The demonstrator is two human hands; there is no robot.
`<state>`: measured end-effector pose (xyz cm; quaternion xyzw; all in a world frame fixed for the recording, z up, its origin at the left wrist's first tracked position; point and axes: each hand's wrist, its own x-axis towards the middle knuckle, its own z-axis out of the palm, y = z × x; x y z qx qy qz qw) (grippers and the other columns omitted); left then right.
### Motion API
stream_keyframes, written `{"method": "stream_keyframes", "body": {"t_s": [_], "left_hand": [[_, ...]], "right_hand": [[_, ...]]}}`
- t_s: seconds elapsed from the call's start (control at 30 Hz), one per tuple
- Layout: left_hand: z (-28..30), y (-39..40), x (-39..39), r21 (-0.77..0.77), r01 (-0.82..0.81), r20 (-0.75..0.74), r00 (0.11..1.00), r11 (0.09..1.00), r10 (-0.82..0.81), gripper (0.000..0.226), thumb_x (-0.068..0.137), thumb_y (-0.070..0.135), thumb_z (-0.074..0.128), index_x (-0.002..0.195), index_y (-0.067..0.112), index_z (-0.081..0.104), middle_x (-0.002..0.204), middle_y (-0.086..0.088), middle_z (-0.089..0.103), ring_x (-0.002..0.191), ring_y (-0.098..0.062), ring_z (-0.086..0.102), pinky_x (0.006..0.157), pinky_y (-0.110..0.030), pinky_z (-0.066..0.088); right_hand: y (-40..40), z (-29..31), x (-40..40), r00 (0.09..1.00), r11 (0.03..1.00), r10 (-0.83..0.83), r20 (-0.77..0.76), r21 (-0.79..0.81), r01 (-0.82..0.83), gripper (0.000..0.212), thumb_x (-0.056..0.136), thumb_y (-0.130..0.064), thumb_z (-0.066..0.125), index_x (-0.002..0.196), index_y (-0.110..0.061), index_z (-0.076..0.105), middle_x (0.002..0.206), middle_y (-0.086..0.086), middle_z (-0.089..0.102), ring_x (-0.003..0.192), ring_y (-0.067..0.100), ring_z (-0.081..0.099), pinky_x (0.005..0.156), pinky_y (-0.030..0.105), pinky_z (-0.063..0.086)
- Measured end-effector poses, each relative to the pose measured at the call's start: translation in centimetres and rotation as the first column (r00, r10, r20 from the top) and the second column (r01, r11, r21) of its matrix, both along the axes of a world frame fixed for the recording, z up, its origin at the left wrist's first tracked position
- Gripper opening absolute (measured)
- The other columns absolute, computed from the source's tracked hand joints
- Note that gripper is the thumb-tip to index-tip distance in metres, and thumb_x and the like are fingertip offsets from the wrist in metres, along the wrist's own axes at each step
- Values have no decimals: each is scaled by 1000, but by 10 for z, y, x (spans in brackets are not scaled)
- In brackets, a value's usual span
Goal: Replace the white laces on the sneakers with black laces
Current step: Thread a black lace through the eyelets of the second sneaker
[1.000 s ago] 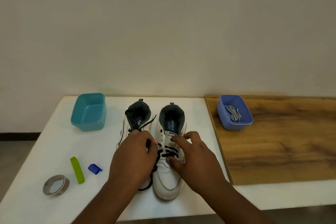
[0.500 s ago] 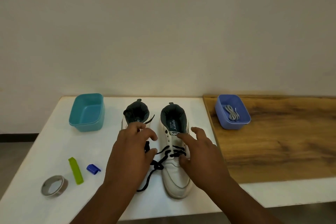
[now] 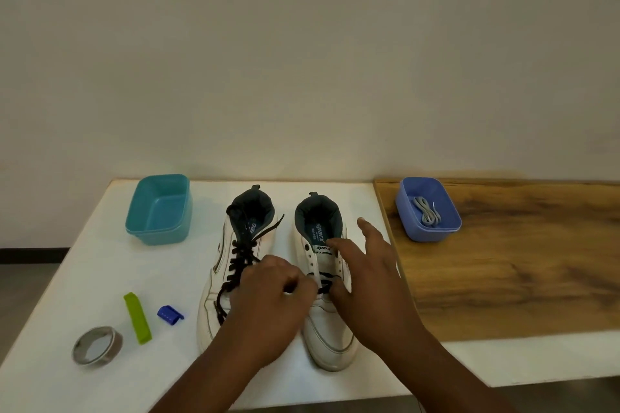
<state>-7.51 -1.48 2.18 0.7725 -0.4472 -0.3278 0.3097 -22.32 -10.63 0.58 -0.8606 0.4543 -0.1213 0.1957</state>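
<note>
Both sneakers stand side by side on the white desk, toes toward me, heels to the wall, so the eyelet rows face up where I can reach them. The left sneaker carries its black lace crossed through nearly every row, with a loose end trailing off near the collar; I judge that shoe threaded but not yet tied.

The right sneaker is the one in hand. Its black lace crosses only the lowest rows; the upper eyelets show bare. My left hand lies over the gap between the shoes, fingers curled at the inner eyelet edge. It seems to pinch the lace there, but the lace end itself is hidden, so I cannot tell for certain. My right hand rests on the tongue and outer flap with fingers spread and straight, holding nothing, presumably steadying the shoe against the pull.

Containers: the purple tub on the wooden board holds the removed white laces, bundled. The teal tub at far left looks empty; probably it supplied the black laces.

Also on the desk: tape roll, green clip, small blue clip.
</note>
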Motion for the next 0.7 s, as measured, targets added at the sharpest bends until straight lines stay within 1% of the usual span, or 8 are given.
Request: {"method": "stream_keyframes", "body": {"t_s": [0.07,0.13,0.2,0.3,0.4,0.53,0.6,0.7], "left_hand": [[17,-4,3,-9,-111,-455,886,994,95,34,94,43,50,70,21,60,86,3,59,87,-14,55,76,-23,45],[25,-3,6,-99,-185,-598,797,978,91,43,103,27,46,67,23,69,75,6,65,83,-9,63,74,-20,50],[27,1,6,-220,-160,-469,883,962,40,37,102,24,50,75,27,75,66,15,65,67,5,61,60,-8,45],[16,1,9,-380,-19,-51,999,925,0,19,96,35,58,84,42,71,84,21,67,84,0,65,69,-9,45],[9,2,13,-400,-12,94,994,917,54,16,95,44,57,81,49,65,89,24,64,89,-1,63,72,-10,45],[17,5,19,-465,-147,236,930,873,282,32,97,49,52,65,45,48,62,13,51,66,-6,55,58,-16,33],[18,5,21,-506,-135,307,895,852,324,36,97,49,50,63,43,41,59,14,44,57,-7,49,56,-18,31],[13,4,12,-537,-19,391,880,843,269,30,101,49,48,75,40,58,67,21,50,64,-1,53,59,-12,35]], "right_hand": [[2,5,2,987,1000,8,159,12,-10,45,94,-29,66,134,-41,51,156,-13,24,140,8,31,97,16,38],[4,10,5,937,996,10,350,82,-41,26,97,-43,63,121,-37,57,131,-19,47,111,1,55,79,14,48],[9,14,10,895,966,45,444,210,-153,23,98,-50,59,115,-34,58,107,-17,62,86,6,64,69,19,52],[14,8,13,910,919,152,386,283,-273,23,97,-43,63,118,-35,58,103,-15,68,88,8,66,78,24,56],[12,-4,13,929,945,107,353,254,-206,13,96,-32,67,109,-34,64,98,-17,68,92,6,65,82,26,56],[3,-6,8,907,965,-38,418,252,-75,14,98,-20,64,93,-33,64,88,-13,68,82,10,67,74,35,60],[1,-4,5,890,952,-74,450,298,-72,14,98,-21,64,98,-35,64,92,-12,69,80,13,70,74,40,61],[7,4,9,880,917,40,474,332,-220,34,96,-31,69,126,-42,59,114,-17,67,79,14,68,77,35,61]]}}
